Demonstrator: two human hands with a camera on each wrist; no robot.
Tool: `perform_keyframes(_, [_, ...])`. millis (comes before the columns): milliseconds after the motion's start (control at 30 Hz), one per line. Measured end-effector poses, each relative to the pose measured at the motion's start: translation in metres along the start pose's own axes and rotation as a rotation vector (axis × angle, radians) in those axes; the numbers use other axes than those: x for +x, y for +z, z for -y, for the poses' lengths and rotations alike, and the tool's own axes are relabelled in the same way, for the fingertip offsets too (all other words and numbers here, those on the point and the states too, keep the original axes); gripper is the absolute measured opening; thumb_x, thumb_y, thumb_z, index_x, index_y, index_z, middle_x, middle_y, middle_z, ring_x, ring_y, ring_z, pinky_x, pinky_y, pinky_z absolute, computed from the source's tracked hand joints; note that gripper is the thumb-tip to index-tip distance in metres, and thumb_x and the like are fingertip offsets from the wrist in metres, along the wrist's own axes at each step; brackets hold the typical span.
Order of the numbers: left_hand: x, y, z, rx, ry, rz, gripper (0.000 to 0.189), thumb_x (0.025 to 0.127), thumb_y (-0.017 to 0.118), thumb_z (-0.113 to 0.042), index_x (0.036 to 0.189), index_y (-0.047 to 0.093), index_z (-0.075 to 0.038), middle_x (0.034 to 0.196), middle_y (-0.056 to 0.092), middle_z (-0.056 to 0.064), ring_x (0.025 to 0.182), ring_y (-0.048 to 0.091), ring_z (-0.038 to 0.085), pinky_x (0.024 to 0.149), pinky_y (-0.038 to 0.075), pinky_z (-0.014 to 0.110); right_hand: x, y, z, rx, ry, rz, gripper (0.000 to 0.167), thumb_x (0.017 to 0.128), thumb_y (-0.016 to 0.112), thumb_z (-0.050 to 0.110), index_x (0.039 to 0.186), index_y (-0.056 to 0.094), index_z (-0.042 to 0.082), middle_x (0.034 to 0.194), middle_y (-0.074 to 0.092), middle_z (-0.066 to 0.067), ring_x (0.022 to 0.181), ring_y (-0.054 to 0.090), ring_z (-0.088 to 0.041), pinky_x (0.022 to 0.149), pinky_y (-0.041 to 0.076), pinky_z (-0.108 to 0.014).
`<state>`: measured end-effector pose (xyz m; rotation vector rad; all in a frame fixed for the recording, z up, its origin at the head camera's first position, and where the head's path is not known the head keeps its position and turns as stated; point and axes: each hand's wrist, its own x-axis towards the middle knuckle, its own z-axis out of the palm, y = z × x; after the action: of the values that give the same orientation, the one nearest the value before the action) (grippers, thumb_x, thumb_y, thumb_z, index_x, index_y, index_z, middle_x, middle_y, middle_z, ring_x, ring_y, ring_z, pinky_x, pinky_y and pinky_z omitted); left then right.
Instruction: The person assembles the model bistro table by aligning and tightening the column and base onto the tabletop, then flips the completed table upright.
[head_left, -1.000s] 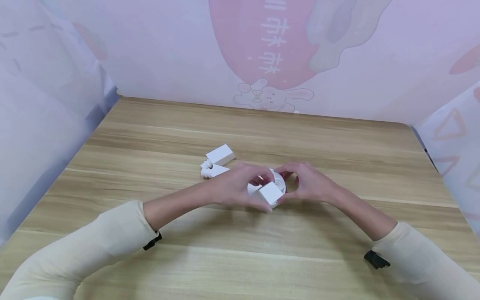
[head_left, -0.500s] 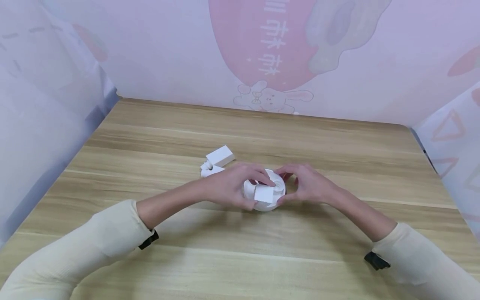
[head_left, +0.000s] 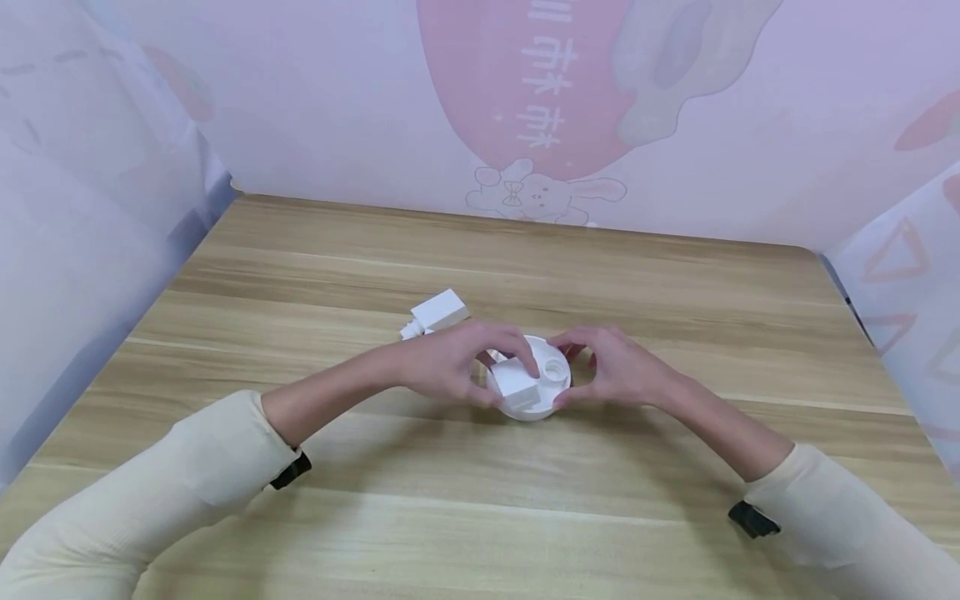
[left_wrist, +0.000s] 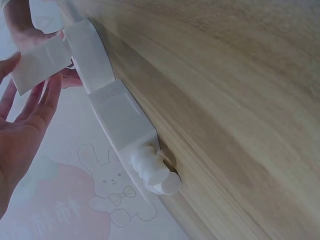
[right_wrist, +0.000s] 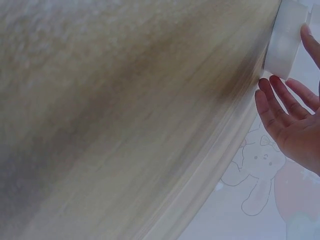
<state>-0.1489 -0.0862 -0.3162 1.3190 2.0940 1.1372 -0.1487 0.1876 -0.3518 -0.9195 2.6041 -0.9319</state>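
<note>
Your left forearm (head_left: 337,389) and right forearm (head_left: 716,425) slant inward over the table (head_left: 660,292), well short of its far edge — your left hand (head_left: 457,360) pinches between thumb and fingers; your right hand (head_left: 617,367) grips, thumb and forefinger spread apart.

Cream sleeves (head_left: 161,483), wrinkled; black pieces (head_left: 291,472) (one each) at cuffs (head_left: 274,429).

Gap over tabletop (head_left: 517,500) between forearms (head_left: 330,396); white blocks (head_left: 440,310) obstruct left beyond round base (head_left: 546,387); wall (head_left: 337,125) bars far edge.
</note>
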Motion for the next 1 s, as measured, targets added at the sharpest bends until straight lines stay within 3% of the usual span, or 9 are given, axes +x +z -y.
perform_keyframes(133, [0.001,0.001,0.0,0.003,-0.026,-0.032,0.041,0.082,0.087,-0.007,0.118,0.068,-0.003,0.121,0.068,0.009,0.111,0.063,0.021,0.096,0.057,0.031,0.001,0.001,0.0,0.01,-0.014,-0.005,0.069,0.069,0.098,0.023,0.128,0.07,0.003,0.109,0.075,-0.002,0.1,0.067,-0.02,0.077,0.057,-0.042])
perform_keyframes(267, [0.003,0.001,0.002,-0.056,-0.061,-0.059,0.051,0.079,0.089,-0.005,0.122,0.062,0.004,0.123,0.066,0.016,0.11,0.069,0.023,0.099,0.055,0.029,0.001,0.0,0.0,0.017,-0.025,-0.005,0.068,0.069,0.098,0.024,0.127,0.07,0.004,0.107,0.075,-0.001,0.098,0.067,-0.02,0.076,0.057,-0.042])
perform_keyframes(433, [0.006,0.0,0.006,-0.129,-0.061,-0.064,0.057,0.077,0.089,-0.001,0.124,0.058,0.008,0.12,0.065,0.017,0.105,0.071,0.023,0.095,0.058,0.029,-0.001,0.0,-0.001,0.017,-0.009,-0.003,0.068,0.068,0.098,0.024,0.128,0.07,0.004,0.109,0.075,-0.001,0.099,0.067,-0.02,0.077,0.056,-0.041])
perform_keyframes(733, [0.005,-0.007,0.016,-0.069,-0.025,-0.033,0.038,0.085,0.08,0.0,0.119,0.066,0.0,0.119,0.072,0.009,0.108,0.066,0.02,0.094,0.058,0.034,-0.003,0.0,-0.002,0.024,0.011,0.01,0.069,0.07,0.098,0.029,0.129,0.07,0.006,0.109,0.074,0.0,0.101,0.066,-0.019,0.08,0.057,-0.041])
perform_keyframes(900, [0.004,-0.008,0.018,-0.026,0.001,-0.014,0.041,0.088,0.072,0.004,0.128,0.068,-0.002,0.128,0.068,0.01,0.115,0.062,0.022,0.092,0.058,0.036,-0.002,0.0,-0.002,0.027,0.01,0.01,0.069,0.07,0.098,0.028,0.129,0.07,0.006,0.11,0.074,0.0,0.101,0.066,-0.019,0.079,0.057,-0.04])
perform_keyframes(1000, [0.005,-0.006,0.017,-0.057,-0.03,-0.022,0.046,0.089,0.075,0.001,0.134,0.064,0.0,0.128,0.067,0.011,0.111,0.065,0.022,0.09,0.059,0.035,-0.002,0.0,-0.003,0.015,0.011,0.007,0.069,0.07,0.098,0.029,0.129,0.07,0.005,0.11,0.074,-0.001,0.101,0.066,-0.019,0.079,0.057,-0.04])
